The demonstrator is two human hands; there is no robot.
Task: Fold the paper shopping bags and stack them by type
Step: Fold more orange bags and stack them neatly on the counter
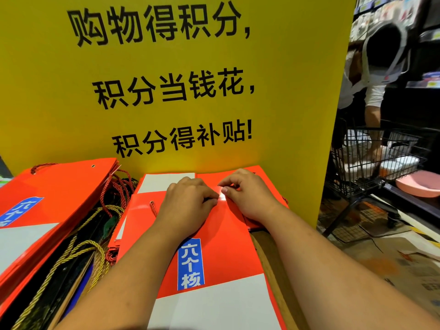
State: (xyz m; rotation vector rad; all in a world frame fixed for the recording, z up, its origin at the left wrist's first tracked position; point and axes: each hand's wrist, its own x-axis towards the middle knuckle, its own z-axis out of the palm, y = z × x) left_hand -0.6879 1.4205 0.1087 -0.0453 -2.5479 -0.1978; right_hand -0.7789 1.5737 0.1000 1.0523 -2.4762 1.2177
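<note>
A tall yellow sign [166, 79] with black lettering is standing along the back edge of the counter [264, 253], filling most of the view. A stack of orange bags [54, 194] is lying flat toward the counter's left edge, its red cord handles spilling out at the far end. An orange bag [228, 239] is lying flat in the middle of the counter, its white band nearest the camera and its far end near the sign. It is overlapping another orange-and-white bag [166, 182] that is sitting against the sign.

Beyond the counter's right edge a wire cart [371, 163] is standing on the floor, and a person [371, 75] in white is bending over it.

Dark bags with gold cords [78, 253] are lying between the stack and the orange bag.

The left hand [188, 201] is resting on the orange bag's far half with fingers bent and tips pressing down. Whether it is gripping anything cannot be told. The right hand [247, 194] is lying just beside it, thumb and forefinger pinching at the bag's glossy face where the two hands are meeting.

A blue label [190, 264] is showing on the bag between the forearms.
</note>
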